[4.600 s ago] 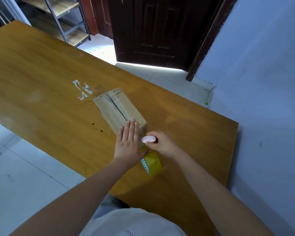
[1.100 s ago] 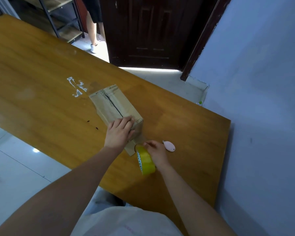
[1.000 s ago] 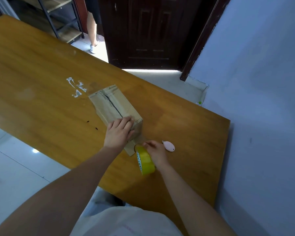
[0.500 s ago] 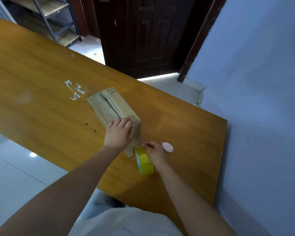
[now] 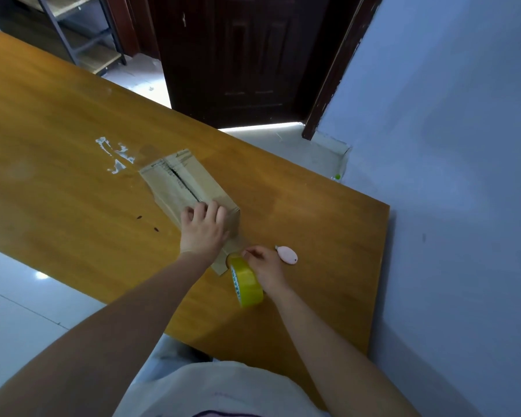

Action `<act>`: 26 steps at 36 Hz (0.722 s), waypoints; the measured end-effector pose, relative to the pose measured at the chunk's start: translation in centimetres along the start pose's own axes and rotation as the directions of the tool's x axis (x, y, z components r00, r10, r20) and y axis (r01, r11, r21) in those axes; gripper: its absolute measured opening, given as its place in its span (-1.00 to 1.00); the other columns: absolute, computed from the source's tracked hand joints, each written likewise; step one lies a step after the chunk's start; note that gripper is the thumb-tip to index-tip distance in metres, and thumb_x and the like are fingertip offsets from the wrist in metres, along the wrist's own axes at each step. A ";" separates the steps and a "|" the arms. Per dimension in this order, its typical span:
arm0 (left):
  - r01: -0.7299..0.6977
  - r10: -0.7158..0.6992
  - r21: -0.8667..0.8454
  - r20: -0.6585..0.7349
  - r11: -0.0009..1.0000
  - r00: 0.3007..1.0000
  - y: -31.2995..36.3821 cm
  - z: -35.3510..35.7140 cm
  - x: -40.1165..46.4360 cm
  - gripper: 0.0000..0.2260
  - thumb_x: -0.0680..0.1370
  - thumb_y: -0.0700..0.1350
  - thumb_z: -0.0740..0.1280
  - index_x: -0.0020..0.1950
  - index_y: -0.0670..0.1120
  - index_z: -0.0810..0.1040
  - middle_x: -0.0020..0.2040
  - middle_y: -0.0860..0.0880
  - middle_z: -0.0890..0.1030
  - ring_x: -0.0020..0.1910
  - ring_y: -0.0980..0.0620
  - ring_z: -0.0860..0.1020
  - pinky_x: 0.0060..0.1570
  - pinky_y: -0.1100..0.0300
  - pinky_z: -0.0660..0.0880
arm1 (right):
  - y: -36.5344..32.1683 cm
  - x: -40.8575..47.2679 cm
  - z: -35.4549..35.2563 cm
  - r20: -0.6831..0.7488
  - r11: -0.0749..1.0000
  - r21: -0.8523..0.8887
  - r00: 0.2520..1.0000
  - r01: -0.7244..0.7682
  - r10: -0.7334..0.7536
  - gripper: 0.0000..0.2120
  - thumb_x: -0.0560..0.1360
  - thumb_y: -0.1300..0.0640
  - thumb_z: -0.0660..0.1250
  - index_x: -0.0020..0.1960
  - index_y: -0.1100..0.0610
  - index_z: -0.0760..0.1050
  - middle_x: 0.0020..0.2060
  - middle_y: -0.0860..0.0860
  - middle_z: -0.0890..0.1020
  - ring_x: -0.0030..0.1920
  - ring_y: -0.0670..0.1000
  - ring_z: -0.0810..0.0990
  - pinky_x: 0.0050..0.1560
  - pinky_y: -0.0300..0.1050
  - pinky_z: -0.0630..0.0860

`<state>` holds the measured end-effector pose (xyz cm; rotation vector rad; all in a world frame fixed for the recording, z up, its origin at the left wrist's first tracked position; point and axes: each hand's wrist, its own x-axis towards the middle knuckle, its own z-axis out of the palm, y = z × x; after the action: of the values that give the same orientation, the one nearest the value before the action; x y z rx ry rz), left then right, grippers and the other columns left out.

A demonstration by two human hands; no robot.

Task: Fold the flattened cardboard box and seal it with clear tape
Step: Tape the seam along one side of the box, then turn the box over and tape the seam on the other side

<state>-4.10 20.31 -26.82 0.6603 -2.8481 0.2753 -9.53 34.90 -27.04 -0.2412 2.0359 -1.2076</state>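
Note:
A brown cardboard box (image 5: 181, 182) lies lengthwise on the wooden table (image 5: 57, 188), its top flaps meeting along a dark centre seam. My left hand (image 5: 203, 231) presses down on the near end of the box top, fingers curled over the edge. A lower flap sticks out from under that end toward me. My right hand (image 5: 263, 266) holds a yellow roll of tape (image 5: 245, 281) upright on its edge, just in front of the box's near end, fingertips pinching at the roll's top.
A small pink cutter (image 5: 287, 254) lies on the table right of my right hand. White tape scraps (image 5: 116, 156) stick to the table beyond the box. A dark door, a metal shelf and a blue wall stand behind and to the right.
The pink cutter left my right hand and now lies on the table; that hand took up the tape roll. My left hand went from flat to curled on the box's near end.

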 end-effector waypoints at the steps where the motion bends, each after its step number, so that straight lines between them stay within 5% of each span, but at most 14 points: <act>1: 0.013 -0.013 -0.022 0.024 1.000 1.000 0.0 -0.2 0.1 -0.49 0.23 0.05 0.50 -0.03 -0.14 0.34 -0.03 -0.12 0.53 -0.08 -0.15 0.43 -0.04 -0.06 0.39 | 0.0 0.0 0.0 0.003 1.000 0.003 1.000 -0.002 0.002 -0.85 0.54 0.17 0.29 0.02 0.19 0.59 -0.16 0.00 0.58 -0.12 -0.06 0.51 -0.16 -0.31 0.40; 7: 0.058 -0.026 -0.274 0.117 0.960 0.993 -0.4 -1.3 0.4 -0.56 0.32 0.15 0.37 0.01 -0.14 0.46 0.08 -0.15 0.50 0.04 -0.21 0.47 0.12 -0.14 0.37 | -0.2 0.2 -0.2 0.005 0.997 0.077 1.000 -0.007 0.006 -0.93 0.54 0.15 0.31 -0.09 0.10 0.57 -0.18 -0.03 0.60 -0.08 -0.01 0.55 0.00 -0.13 0.44; 14: -0.147 0.246 -0.434 0.181 0.889 0.952 -4.9 -3.4 1.8 -0.32 0.39 0.39 -0.02 0.22 -0.04 0.50 0.26 -0.02 0.46 0.25 -0.08 0.38 0.18 0.01 0.28 | -0.5 0.5 -2.0 -0.066 0.981 0.179 0.994 -0.070 0.083 -0.93 0.53 0.17 0.33 -0.12 0.08 0.57 -0.10 0.04 0.60 0.01 0.08 0.56 0.11 0.00 0.48; 17: -0.273 0.395 -0.450 0.202 0.850 0.896 -7.2 -3.2 2.8 -0.20 0.36 0.51 -0.05 0.39 0.03 0.38 0.43 0.00 0.31 0.42 -0.06 0.19 0.35 0.02 0.11 | -1.1 0.6 -2.9 -0.133 0.975 0.217 0.988 -0.043 0.073 -0.87 0.50 0.21 0.36 -0.19 0.03 0.59 -0.06 0.06 0.62 0.06 0.12 0.56 0.14 0.05 0.47; 22: -0.370 0.541 -0.413 0.460 0.832 0.704 -9.8 -2.6 4.6 -0.01 0.12 0.66 -0.16 0.49 0.29 -0.18 0.51 0.12 -0.31 0.49 0.00 -0.34 0.44 -0.03 -0.28 | -3.2 0.3 -4.4 -0.254 0.958 0.282 0.967 0.053 0.021 -0.86 0.50 0.32 0.33 0.02 0.32 0.60 0.00 0.13 0.62 0.04 0.06 0.56 0.09 -0.05 0.48; 26: -0.423 0.544 -0.349 0.433 0.837 0.719 -9.9 -2.6 4.8 -0.04 0.12 0.65 -0.20 0.49 0.31 -0.16 0.55 0.05 -0.22 0.51 -0.04 -0.25 0.45 -0.04 -0.21 | -4.9 -0.1 -5.1 -0.329 0.950 0.298 0.944 0.090 0.014 -0.84 0.50 0.31 0.33 0.04 0.33 0.60 -0.08 0.06 0.62 -0.12 -0.10 0.55 -0.11 -0.28 0.47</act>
<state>-3.47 10.23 -21.83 -0.1198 -3.4616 -0.1980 -13.93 35.78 -21.58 0.0799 2.0823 -1.6618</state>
